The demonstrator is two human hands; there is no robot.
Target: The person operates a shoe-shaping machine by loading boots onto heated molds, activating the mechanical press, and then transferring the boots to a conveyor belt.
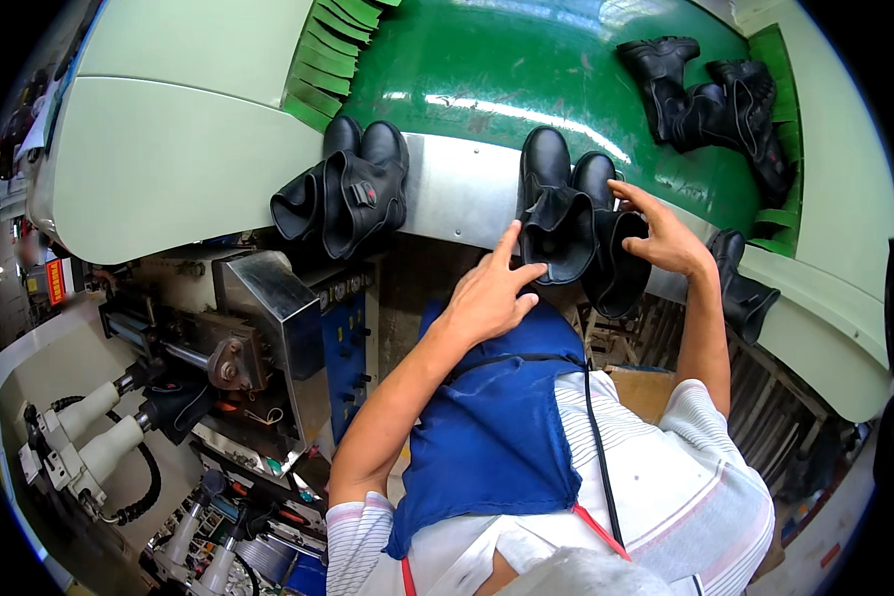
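Note:
Two black boots stand side by side in front of me on the metal edge, toes pointing away and shaft openings toward me. My left hand (489, 296) has its fingers apart, its index fingertip close by the shaft of the left boot (546, 179). Around the outer side of the right boot (596, 177) my right hand (668, 236) is spread, thumb over the shaft and fingers near the ankle. Whether either hand presses on the leather I cannot tell. The right hand hides part of that boot's shaft.
Another pair of black boots (363, 194) stands at the left on the metal strip (457, 189). More boots (710, 109) lie on the green conveyor belt (467, 70), and one boot (740, 288) sits at the right edge. A machine (228, 358) with padded arms stands at lower left.

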